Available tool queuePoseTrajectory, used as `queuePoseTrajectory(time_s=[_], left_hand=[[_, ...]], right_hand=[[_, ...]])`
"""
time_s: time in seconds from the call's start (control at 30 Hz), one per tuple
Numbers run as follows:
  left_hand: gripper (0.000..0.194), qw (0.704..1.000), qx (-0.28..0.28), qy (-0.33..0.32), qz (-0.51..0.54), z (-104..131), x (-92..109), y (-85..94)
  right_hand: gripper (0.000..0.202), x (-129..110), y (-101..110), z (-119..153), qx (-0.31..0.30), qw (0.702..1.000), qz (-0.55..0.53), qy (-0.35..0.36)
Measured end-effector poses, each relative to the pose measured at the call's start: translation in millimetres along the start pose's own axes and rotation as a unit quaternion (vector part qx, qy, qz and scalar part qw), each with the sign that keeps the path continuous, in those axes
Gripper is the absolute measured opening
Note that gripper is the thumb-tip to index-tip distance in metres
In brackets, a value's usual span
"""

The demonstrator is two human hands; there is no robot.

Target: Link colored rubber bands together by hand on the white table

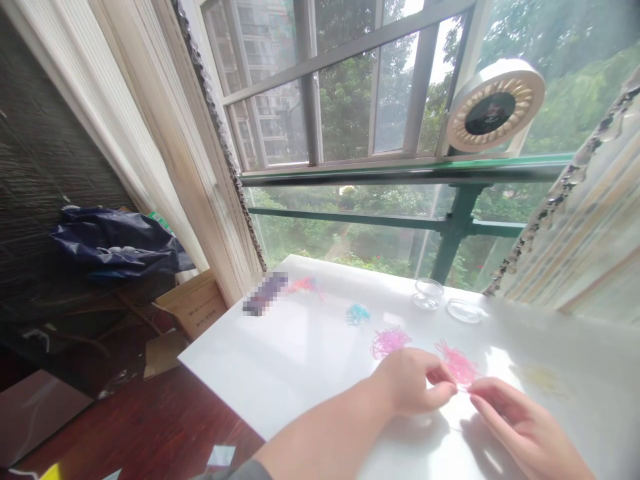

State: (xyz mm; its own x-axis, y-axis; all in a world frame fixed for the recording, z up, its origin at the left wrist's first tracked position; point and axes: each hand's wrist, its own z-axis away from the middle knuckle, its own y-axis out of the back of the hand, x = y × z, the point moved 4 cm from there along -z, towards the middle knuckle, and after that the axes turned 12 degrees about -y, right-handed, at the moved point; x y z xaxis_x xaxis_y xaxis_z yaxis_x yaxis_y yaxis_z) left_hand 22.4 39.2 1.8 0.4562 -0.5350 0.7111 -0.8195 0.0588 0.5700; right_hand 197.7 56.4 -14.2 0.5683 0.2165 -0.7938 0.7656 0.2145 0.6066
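Over the white table (225, 353), my left hand (417, 380) and my right hand (520, 417) face each other with thumb and forefinger pinched. A thin pink strand (463, 389) spans the small gap between their fingertips. Just behind it lies a loose pile of pink strands (457, 363), looking like small elastic loops. A purple-pink pile (390, 342) is beyond my left hand. Farther back sit a blue pile (358, 314) and an orange-red pile (304, 287). Right of my right hand is a pale yellow pile (545, 380), washed out by light.
A clear round container (428, 293) and a clear lid-like disc (464, 311) rest near the table's back edge. A blurred dark object (265, 293) lies at the far left corner. A round white fan (495, 107) stands by the window. A cardboard box (193, 303) is on the left.
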Motion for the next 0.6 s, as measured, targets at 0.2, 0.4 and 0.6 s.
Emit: queuePoseTrajectory(time_s=[0.2,0.4,0.6], left_hand=[[0.013,1.0,-0.009,-0.001,0.001,-0.7,-0.8,-0.4],[0.011,1.0,-0.007,-0.026,0.007,-0.6,2.2,2.2],[0.009,1.0,-0.002,-0.03,0.004,-0.5,5.6,5.9]], right_hand=[[0.021,4.6,-0.6,0.1,0.001,1.0,-0.007,0.003],[0.02,-1.0,-4.0,1.6,-0.003,1.0,-0.002,0.011],[0.021,-11.0,-3.4,6.4,0.011,1.0,-0.012,0.019]])
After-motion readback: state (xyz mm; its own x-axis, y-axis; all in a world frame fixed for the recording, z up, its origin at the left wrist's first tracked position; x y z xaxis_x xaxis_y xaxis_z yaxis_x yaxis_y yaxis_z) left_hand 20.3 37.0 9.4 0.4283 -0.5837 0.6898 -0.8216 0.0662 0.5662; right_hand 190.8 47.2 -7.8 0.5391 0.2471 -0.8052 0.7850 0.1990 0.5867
